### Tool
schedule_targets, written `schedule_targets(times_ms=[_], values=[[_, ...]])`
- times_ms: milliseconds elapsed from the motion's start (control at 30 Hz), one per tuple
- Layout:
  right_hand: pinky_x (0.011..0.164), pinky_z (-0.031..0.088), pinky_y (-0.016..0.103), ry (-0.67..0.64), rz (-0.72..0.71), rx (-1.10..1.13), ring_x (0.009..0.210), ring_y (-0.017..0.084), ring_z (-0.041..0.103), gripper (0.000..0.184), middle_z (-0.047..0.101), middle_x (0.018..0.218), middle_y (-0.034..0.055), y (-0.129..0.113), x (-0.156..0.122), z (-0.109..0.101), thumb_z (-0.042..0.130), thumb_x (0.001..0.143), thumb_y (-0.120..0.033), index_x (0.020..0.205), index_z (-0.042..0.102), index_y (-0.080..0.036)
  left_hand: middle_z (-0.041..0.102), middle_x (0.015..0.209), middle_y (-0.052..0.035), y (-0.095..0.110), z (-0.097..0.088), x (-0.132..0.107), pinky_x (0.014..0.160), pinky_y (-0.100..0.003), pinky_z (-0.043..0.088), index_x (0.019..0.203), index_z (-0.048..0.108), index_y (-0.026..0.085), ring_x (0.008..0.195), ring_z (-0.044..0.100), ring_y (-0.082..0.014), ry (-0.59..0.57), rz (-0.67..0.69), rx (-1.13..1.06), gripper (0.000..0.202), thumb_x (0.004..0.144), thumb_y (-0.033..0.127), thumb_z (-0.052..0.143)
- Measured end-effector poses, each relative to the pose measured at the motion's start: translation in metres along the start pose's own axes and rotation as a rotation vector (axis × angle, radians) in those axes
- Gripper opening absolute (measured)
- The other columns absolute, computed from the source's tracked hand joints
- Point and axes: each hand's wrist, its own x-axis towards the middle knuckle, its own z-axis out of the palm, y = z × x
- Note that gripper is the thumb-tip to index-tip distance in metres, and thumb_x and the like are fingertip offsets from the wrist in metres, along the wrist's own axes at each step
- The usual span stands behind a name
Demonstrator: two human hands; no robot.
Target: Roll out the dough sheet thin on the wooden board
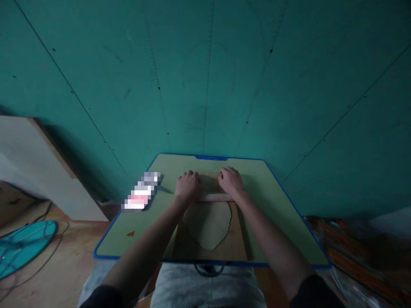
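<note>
Level Pressure From End to End

To roll well, press evenly through left hand (188,185) and right hand (231,182) — no heavier on one side than the other — and keep the rolling pin (215,197) flat across the dough-like sheet (208,224). Probably best worked in short, straight strokes, easing off near the margin to avoid thinning or tearing. Worth watching, too: any creep of the wooden board (239,239) over the smooth counter (272,192).

As for the grip: both hands set at the ends of the rolling pin, wrists over it, with fingers curled inward on the far side. No telling whether wrapped around the wood or only pressing from above.

On the wooden board, directly before the body and running up to the rolling pin: the dough-like sheet. Pale, thin and matte; smooth in the middle, ragged and darker along the edge, narrowing to a blunt, rounded tip at the near side. Slim and straight, the rolling pin. Flat, brown and straight-sided, the wooden board. Pale yellow-green and edged in blue, the counter. Off to the left, a small orange triangle (130,233) and a pixelated object (141,194).
</note>
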Motion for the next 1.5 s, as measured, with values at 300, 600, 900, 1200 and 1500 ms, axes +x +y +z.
schedule_targets(times_ms=[300, 600, 900, 1200, 1500], values=[[0.089, 0.040, 0.034, 0.060, -0.072, -0.064, 0.103, 0.023, 0.058, 0.023, 0.068, 0.109, 0.0105, -0.014, -0.054, -0.014, 0.045, 0.093, -0.019, 0.101, 0.067, -0.019, 0.066, 0.117, -0.0140, 0.006, 0.000, -0.021, 0.085, -0.037, 0.053, 0.114, 0.064, 0.017, 0.108, 0.065, -0.0269, -0.046, -0.045, -0.034, 0.037, 0.099, 0.031, 0.032], [0.093, 0.040, 0.038, -0.091, 0.033, -0.049, 0.115, 0.026, 0.057, 0.039, 0.063, 0.129, 0.0120, -0.026, -0.073, -0.016, 0.041, 0.095, -0.026, 0.131, 0.057, -0.020, 0.066, 0.115, -0.0138, 0.011, -0.004, -0.039, 0.085, -0.040, 0.051, 0.110, 0.065, 0.018, 0.108, 0.061, -0.0282, 0.001, 0.052, -0.015, 0.040, 0.101, 0.034, 0.029], [0.102, 0.036, 0.043, -0.193, -0.022, 0.003, 0.124, 0.030, 0.052, 0.045, 0.057, 0.136, 0.0148, -0.014, -0.032, -0.008, 0.044, 0.090, -0.027, 0.132, 0.059, -0.017, 0.063, 0.117, -0.0168, 0.008, 0.000, -0.011, 0.084, -0.042, 0.050, 0.115, 0.064, 0.016, 0.108, 0.060, -0.0321, -0.043, 0.050, -0.027, 0.046, 0.100, 0.044, 0.031], [0.099, 0.040, 0.040, -0.177, 0.020, 0.015, 0.117, 0.027, 0.056, 0.037, 0.062, 0.127, 0.0144, -0.012, 0.000, -0.003, 0.044, 0.089, -0.023, 0.121, 0.062, -0.017, 0.063, 0.116, -0.0182, 0.004, 0.003, 0.018, 0.087, -0.040, 0.050, 0.116, 0.061, 0.014, 0.110, 0.060, -0.0302, -0.019, 0.016, 0.001, 0.040, 0.099, 0.037, 0.033], [0.100, 0.037, 0.041, -0.118, -0.027, -0.025, 0.120, 0.028, 0.054, 0.042, 0.061, 0.131, 0.0140, -0.016, -0.042, -0.008, 0.044, 0.091, -0.026, 0.129, 0.061, -0.018, 0.063, 0.115, -0.0146, 0.012, 0.005, -0.024, 0.085, -0.038, 0.049, 0.116, 0.059, 0.015, 0.107, 0.060, -0.0283, 0.058, 0.066, -0.006, 0.037, 0.099, 0.039, 0.037]])
